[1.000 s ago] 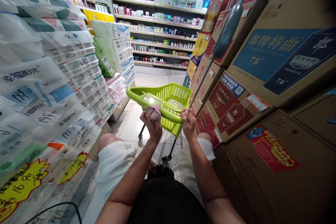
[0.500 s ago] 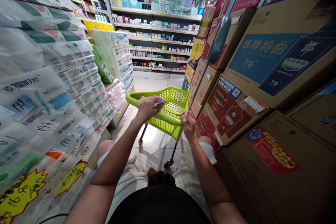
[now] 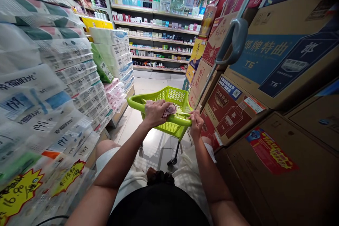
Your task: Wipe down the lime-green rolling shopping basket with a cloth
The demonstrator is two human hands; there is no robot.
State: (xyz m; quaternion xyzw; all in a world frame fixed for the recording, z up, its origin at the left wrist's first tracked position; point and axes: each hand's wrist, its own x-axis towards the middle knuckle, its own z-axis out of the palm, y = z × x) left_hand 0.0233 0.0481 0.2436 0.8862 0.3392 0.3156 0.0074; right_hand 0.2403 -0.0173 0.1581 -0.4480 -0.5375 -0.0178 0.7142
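A lime-green wheeled shopping basket (image 3: 176,93) stands on the floor in front of my knees, tilted slightly. My left hand (image 3: 156,113) presses a crumpled pinkish cloth (image 3: 169,110) onto the near rim (image 3: 176,122) of the basket. At the right corner, the fingers of my right hand (image 3: 196,123) are curled around the rim beside the pull rod. A grey loop handle (image 3: 233,40) tops that rod, which leans up to the right. One black caster (image 3: 172,161) shows beneath the basket.
Plastic-wrapped tissue packs (image 3: 60,113) are stacked close on my left. Cardboard cartons (image 3: 272,53) rise close on my right. Beyond the tiled floor (image 3: 153,84), shelves (image 3: 156,30) of small boxes and bottles span the back.
My left hand has slid rightward along the rim with the cloth. The basket has turned a little, its handle swinging to the right, and my right hand has shifted slightly right with it.
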